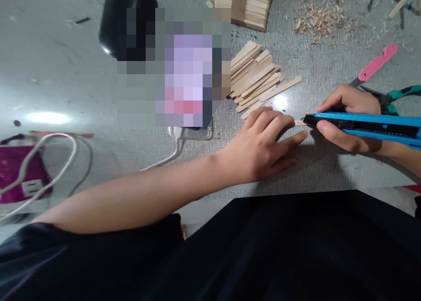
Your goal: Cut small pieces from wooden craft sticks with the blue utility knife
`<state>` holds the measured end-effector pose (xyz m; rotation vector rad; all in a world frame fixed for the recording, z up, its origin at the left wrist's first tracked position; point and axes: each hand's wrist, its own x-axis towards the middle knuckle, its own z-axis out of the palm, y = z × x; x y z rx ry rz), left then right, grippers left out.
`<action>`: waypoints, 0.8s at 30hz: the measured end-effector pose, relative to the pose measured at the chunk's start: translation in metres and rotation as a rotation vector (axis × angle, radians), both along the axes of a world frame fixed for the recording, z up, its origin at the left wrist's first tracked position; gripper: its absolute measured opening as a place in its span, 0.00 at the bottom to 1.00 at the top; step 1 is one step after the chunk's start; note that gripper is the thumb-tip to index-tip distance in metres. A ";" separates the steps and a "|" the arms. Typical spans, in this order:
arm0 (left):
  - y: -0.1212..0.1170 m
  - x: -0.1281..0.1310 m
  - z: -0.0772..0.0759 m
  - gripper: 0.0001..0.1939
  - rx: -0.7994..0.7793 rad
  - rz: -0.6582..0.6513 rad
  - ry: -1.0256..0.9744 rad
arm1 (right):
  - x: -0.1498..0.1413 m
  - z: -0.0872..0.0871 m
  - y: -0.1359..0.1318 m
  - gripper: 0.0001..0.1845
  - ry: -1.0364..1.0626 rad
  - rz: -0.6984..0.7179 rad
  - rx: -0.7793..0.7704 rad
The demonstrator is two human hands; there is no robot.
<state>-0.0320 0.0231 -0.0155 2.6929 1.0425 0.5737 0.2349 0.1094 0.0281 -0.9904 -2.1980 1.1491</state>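
Note:
My left hand (263, 138) presses a wooden craft stick (299, 122) against the table, its fingers bent over it; only a short end shows beyond the fingertips. My right hand (357, 101) is closed around a blue utility knife (378, 120), index finger on one side and thumb on the other. The knife's black tip meets the exposed end of the stick; the blade itself is hard to make out. Just above my left hand lies a loose pile of craft sticks (255, 73).
A bundled stack of craft sticks (253, 7) and wood shavings (322, 21) lie farther back. Near my right hand are a pink-handled knife (378, 64) and green-handled pliers (403, 92). A charging phone (189, 73), blurred out, a black object (126, 20) and a white cable (70, 163) are leftward.

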 end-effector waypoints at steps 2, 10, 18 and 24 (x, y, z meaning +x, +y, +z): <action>0.000 0.000 0.000 0.26 -0.001 0.001 -0.001 | 0.001 0.000 -0.001 0.09 -0.016 -0.016 0.001; 0.001 0.000 0.003 0.27 -0.022 -0.004 0.021 | 0.003 -0.001 -0.001 0.09 -0.014 -0.020 0.014; -0.003 0.005 0.002 0.27 0.062 0.031 0.043 | 0.001 -0.002 0.000 0.09 0.006 0.000 0.026; -0.014 0.016 0.009 0.24 0.248 0.063 0.153 | 0.002 -0.011 0.004 0.08 0.027 0.030 0.073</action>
